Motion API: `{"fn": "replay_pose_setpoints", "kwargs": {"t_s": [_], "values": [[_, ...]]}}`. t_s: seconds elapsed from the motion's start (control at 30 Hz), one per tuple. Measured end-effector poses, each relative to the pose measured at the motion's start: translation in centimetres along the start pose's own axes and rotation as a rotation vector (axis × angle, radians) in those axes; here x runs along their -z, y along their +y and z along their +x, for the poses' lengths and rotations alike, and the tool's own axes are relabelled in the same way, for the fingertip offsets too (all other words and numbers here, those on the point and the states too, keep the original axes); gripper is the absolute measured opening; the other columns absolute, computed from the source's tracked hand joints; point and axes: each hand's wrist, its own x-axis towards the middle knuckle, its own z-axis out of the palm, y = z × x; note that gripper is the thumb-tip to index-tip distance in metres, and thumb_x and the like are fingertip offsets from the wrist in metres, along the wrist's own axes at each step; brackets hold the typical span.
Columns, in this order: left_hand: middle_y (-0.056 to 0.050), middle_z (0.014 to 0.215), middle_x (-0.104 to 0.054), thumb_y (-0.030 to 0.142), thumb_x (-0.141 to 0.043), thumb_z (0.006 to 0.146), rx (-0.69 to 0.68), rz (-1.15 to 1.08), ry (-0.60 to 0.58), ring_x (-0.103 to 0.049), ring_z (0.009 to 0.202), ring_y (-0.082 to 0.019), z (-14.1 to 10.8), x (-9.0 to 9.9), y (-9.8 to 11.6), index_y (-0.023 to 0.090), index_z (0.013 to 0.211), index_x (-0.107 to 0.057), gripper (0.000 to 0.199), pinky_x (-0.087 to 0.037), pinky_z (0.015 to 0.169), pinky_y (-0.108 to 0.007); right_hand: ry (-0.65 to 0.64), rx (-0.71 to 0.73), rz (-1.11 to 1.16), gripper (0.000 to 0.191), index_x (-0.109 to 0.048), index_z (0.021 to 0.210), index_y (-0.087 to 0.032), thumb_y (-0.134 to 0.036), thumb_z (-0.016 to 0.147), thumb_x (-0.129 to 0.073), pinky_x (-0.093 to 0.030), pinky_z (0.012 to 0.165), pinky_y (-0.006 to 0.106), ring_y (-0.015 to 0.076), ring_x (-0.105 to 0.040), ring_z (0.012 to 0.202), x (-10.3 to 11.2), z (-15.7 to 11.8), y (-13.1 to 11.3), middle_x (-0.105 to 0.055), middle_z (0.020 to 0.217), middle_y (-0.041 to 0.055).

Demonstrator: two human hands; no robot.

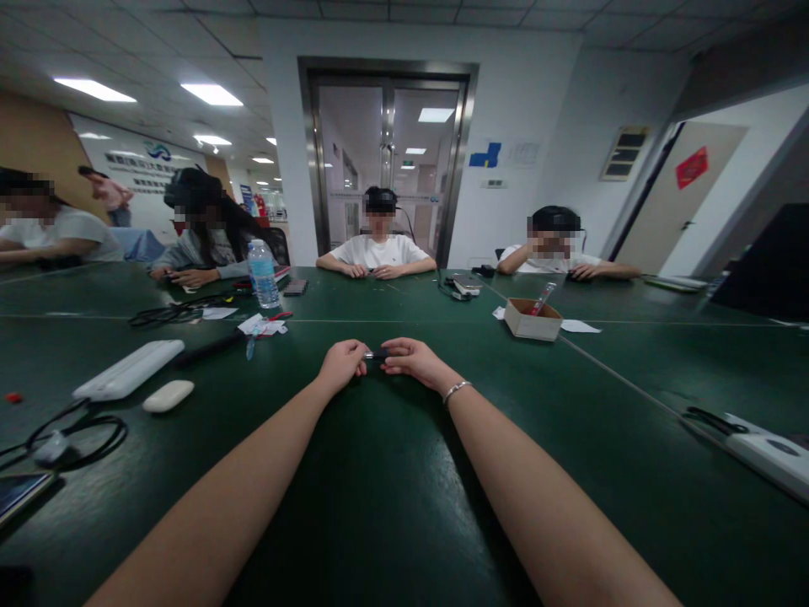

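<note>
Both my hands meet over the green table (404,472), holding a small dark object (380,355) with a shiny metallic left end. My left hand (343,364) pinches the metallic end between thumb and fingers. On the other side, the fingers of my right hand (417,362) close on the dark end, and a silver bracelet (456,391) circles that wrist. The object is small and partly covered by my fingertips, so its exact kind cannot be made out.
To the left lie a white power bank (130,371), a white oval case (168,395), black cables (94,443) and a water bottle (263,276). At right are an open box (532,320) and a white power strip (768,451). Several people sit around the table.
</note>
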Motion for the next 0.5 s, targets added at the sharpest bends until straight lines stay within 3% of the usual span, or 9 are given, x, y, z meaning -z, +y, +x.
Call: {"fn": "replay_pose_setpoints", "kwargs": {"t_s": [0.5], "values": [[0.000,0.050,-0.057,0.036,-0.044,0.078,-0.027,-0.002,0.016,-0.050,0.042,-0.010,-0.12,0.02,-0.03,0.013,0.081,-0.059,0.028,-0.038,0.044,-0.019,-0.015,0.020,0.018,0.031,-0.057,0.098,-0.010,0.003,0.070,-0.064,-0.057,0.066,0.023,0.0140,-0.066,0.069,0.15,0.13,0.13,-0.063,0.088,0.0074]]}}
